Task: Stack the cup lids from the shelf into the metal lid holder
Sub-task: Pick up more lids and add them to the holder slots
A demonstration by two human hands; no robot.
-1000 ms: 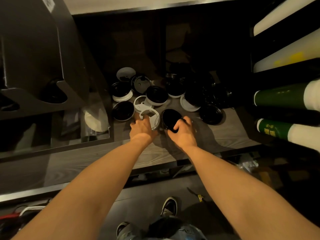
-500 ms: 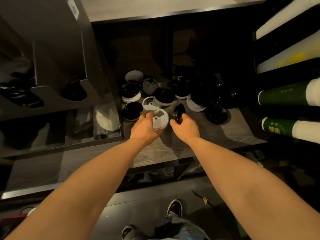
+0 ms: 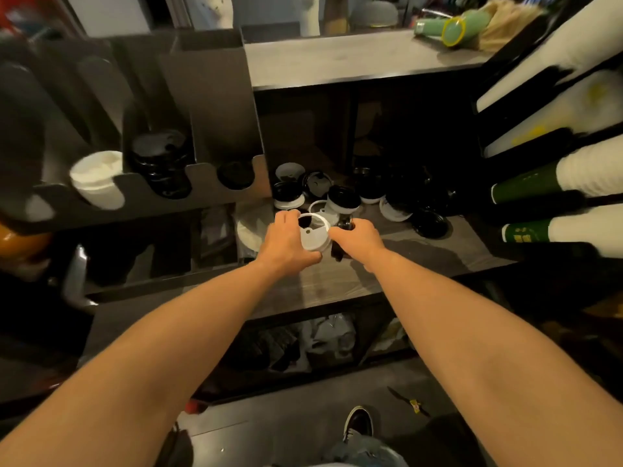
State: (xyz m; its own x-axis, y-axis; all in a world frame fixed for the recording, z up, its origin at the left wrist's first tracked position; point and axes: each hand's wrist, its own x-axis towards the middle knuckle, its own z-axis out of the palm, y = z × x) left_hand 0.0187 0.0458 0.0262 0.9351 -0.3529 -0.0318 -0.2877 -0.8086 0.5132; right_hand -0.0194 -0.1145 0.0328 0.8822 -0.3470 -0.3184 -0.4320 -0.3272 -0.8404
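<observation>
Now your left hand (image 3: 286, 244) grips a white lid (image 3: 315, 235), your right hand (image 3: 360, 239) a black lid (image 3: 337, 252), above the lid-strewn wooden shelf (image 3: 421, 261); metal lid holder (image 3: 205, 129) upper left.

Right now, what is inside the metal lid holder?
The metal lid holder holds a stack of white lids, a stack of black lids and a black lid low in the right slot. Its front wall hides the stack bottoms.

A white cup lid (image 3: 315, 236) sits tilted in the left hand (image 3: 286, 246), and a black lid (image 3: 337, 251) is held edge-on in the right hand (image 3: 359, 239). More black and white lids (image 3: 344, 198) lie scattered on the shelf (image 3: 421, 261). The metal lid holder (image 3: 209, 96) contains a white stack (image 3: 97, 183) and black stacks (image 3: 158, 163).
</observation>
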